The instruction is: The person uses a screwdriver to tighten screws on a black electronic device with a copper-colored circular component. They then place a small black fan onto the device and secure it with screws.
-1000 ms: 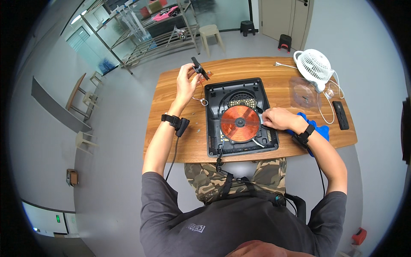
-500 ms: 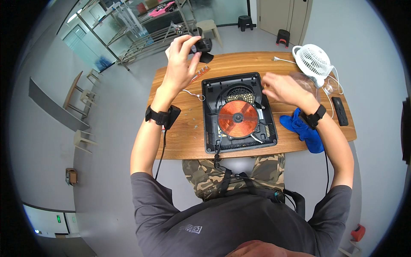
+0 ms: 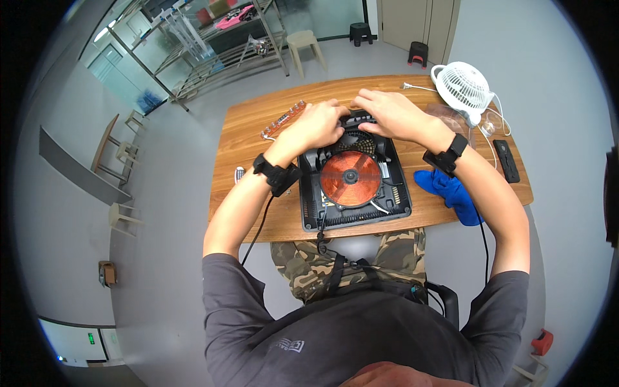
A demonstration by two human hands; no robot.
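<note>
So, hands (image 3: 322, 124) (image 3: 394, 115) at blk casing (image 3: 398, 193), far edge — coil (image 3: 361, 180) inside; cloth (image 3: 459, 197) R.

Beyond the left fingers (image 3: 333, 108) and right fingers (image 3: 370, 97) there's a strip of bench (image 3: 348, 86) a hand could slide across, but the white fan (image 3: 463, 89) blocks it off to the right. Orange strip (image 3: 284, 120) crowds the left side. Bodyward, the copper coil (image 3: 350, 178)'s in the way, blue cloth (image 3: 456, 195) farther right.
</note>
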